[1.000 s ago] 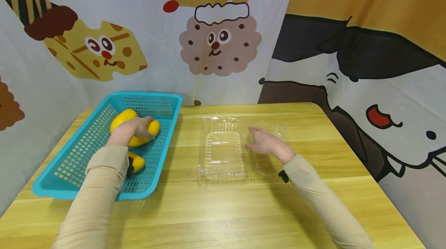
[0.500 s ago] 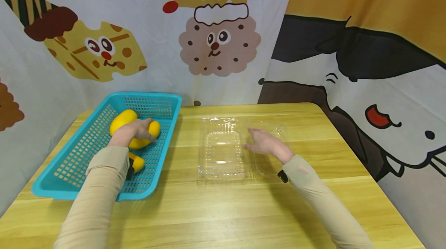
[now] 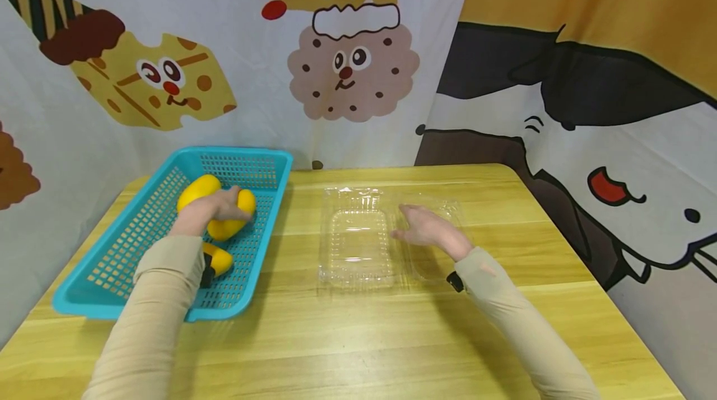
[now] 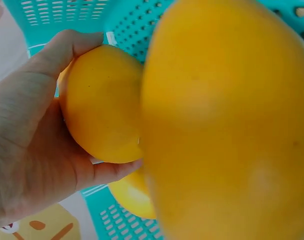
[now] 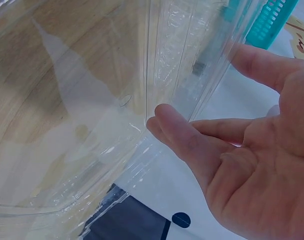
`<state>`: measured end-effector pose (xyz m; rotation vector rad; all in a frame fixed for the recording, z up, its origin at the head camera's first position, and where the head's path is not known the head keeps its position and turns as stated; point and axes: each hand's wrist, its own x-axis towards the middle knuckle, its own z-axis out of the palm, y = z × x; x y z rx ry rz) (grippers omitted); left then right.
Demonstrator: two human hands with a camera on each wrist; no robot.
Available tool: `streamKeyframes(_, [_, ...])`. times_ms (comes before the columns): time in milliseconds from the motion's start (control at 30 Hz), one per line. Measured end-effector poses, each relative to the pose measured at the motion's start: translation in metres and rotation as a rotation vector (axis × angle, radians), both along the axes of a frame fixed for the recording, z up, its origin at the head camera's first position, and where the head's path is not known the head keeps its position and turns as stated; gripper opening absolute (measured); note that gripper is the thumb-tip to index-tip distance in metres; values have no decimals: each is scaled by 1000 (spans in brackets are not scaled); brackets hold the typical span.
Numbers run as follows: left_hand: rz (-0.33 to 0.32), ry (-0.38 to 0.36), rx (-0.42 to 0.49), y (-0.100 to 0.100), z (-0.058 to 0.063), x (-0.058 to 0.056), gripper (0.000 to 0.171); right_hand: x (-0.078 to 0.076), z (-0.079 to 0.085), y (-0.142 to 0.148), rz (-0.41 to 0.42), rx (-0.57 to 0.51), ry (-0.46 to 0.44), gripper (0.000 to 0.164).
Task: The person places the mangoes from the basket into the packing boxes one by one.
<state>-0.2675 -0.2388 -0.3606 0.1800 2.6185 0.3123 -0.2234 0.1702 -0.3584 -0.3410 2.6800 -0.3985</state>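
Fingers (image 4: 110,172) of the left hand (image 4: 36,142) curl wide round a yellow fruit (image 4: 101,105).

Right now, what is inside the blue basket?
At least three yellow fruits; the left hand grips one. The hand and wrist camera partly cover them; anything beneath the sleeve is hidden.

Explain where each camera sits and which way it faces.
Head: on the head, facing forward and down at the blue basket and clear container; sleeves, left hand and right hand show.
Left wrist: on that wrist, facing a gripped yellow fruit; left hand shows.
Right wrist: on that wrist, facing the container; right hand shows.
Shared by head and left wrist: fruit and basket.
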Motion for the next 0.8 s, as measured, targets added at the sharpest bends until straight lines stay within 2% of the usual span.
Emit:
streamKeyframes(133, [9, 26, 5, 1, 7, 0, 98, -1, 0, 1, 4, 0, 6, 79])
streamKeyframes(333, [34, 25, 24, 9, 22, 7, 92, -1, 0, 1, 10, -6, 12, 79])
streamKeyframes(467, [46, 69, 31, 14, 32, 9, 85, 0, 0, 1, 17, -4, 11, 78])
streamKeyframes(600, [41, 107, 42, 20, 44, 11, 82, 0, 0, 1, 21, -3, 12, 78])
streamKeyframes(800, [18, 123, 30, 39, 64, 13, 86, 0, 0, 0, 24, -1, 16, 78])
